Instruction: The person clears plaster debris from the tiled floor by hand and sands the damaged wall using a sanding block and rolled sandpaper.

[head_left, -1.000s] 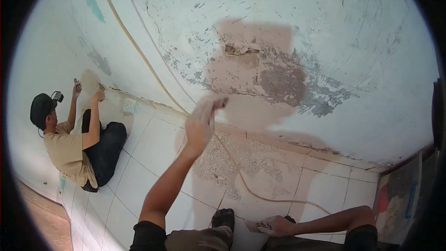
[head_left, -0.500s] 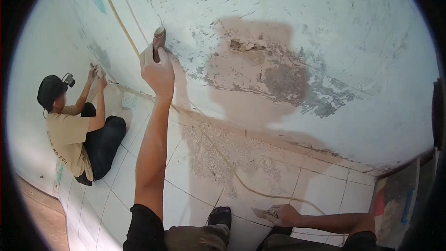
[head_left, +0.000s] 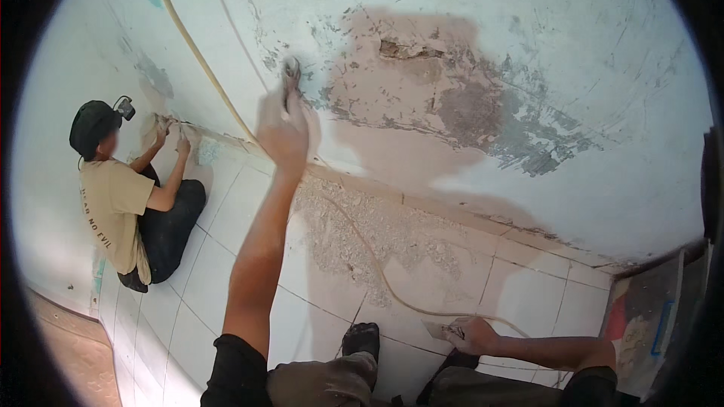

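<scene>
Up against the pale wall [head_left: 603, 83], my left hand [head_left: 283, 132] is closed on a brown, dusty piece that looks like rolled sandpaper [head_left: 292, 75]. Hand and piece are smeared by motion, and they are just left of the scraped patch [head_left: 377, 98] of bare pinkish and grey plaster. Low at the right, close to my knee, my right hand [head_left: 477, 336] grips a small scraper [head_left: 436, 329]. The scraper's flat blade points left, while my fingers hide most of its handle.
A co-worker [head_left: 113, 196] in a tan shirt and dark cap sits at the left, hands at the wall's foot. A beige cable [head_left: 381, 275] crosses the white tiles. Plaster debris [head_left: 339, 237] lies along the wall. A clear storage box [head_left: 641, 324] stands at the right.
My left hand has moved right and slightly down along the wall with the sandpaper. My right hand, with the scraper, has shifted slightly right and up in view.
</scene>
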Action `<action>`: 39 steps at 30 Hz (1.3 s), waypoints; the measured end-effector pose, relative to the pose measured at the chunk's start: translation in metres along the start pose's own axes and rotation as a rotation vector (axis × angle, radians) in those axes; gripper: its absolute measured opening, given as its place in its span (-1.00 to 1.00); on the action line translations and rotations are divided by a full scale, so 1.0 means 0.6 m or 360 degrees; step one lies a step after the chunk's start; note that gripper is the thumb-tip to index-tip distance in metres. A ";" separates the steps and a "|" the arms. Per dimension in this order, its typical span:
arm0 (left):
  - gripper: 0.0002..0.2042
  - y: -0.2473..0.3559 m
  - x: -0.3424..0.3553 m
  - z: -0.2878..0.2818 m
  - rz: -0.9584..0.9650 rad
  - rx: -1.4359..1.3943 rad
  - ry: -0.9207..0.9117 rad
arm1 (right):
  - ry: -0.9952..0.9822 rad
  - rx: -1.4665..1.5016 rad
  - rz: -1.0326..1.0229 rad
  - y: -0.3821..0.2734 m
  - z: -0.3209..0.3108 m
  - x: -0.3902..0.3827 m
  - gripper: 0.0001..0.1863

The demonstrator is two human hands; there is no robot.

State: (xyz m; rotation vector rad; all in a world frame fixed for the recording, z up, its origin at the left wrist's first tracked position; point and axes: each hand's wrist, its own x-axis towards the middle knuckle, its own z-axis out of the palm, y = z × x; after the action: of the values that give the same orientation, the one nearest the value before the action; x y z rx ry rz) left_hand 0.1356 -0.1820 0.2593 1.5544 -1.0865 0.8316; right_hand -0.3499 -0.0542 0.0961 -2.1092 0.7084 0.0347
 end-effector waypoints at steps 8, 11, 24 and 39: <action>-0.79 -0.001 -0.197 -0.048 0.0403 -0.0139 -0.1008 | -0.0251 -0.0154 0.0068 -0.003 0.016 0.013 -0.61; -0.77 0.021 -0.173 -0.045 0.0358 -0.0195 -0.0813 | -0.0289 -0.0042 0.0000 0.004 0.021 0.007 -0.50; -0.67 0.292 0.200 -0.021 0.0621 -0.0439 0.0429 | 0.0542 0.0260 0.0183 -0.061 -0.020 0.057 -0.55; -0.61 0.281 -0.160 -0.080 0.1567 -0.0801 -0.1043 | 0.0887 0.0951 0.0536 0.002 0.035 0.040 -0.57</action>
State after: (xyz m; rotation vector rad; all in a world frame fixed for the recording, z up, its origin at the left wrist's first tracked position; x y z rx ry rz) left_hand -0.0552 -0.1257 0.2423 0.7987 -2.4190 0.5614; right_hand -0.3257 -0.0499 0.0759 -1.4052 1.2225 -0.5336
